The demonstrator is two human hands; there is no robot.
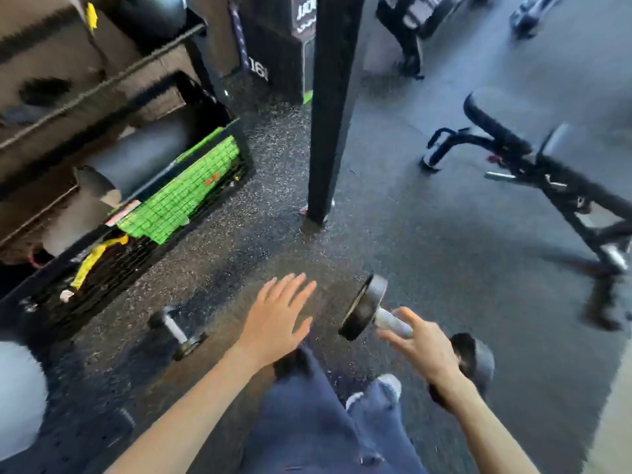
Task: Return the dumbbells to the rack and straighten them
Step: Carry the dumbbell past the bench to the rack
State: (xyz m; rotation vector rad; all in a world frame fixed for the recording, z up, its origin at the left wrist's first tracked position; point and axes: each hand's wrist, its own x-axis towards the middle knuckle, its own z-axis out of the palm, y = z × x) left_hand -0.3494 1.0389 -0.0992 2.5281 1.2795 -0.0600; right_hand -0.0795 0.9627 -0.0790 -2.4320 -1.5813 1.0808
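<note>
The right grip (424, 350) is curled round the silver handle of a large black round-headed dumbbell (363, 309), carried above the speckled dark rubber floor (410, 234) in the lower right of the frame. Its long axis runs from upper left to lower right, one head pointing toward frame centre, the other tucked behind the wrist. The left grip (277, 319) holds nothing, fingers straight and spread, palm down, at lower centre. A small black dumbbell with a short silver handle (176, 331) lies on the floor to the left of that grip, apart from it, its axis likewise slanting upper left to lower right. The left grip is much the nearer, so I judge it the natural one to take it, closing across the handle. The blurred shelving (85, 97) at upper left is probably the rack, though the smear leaves that uncertain
</note>
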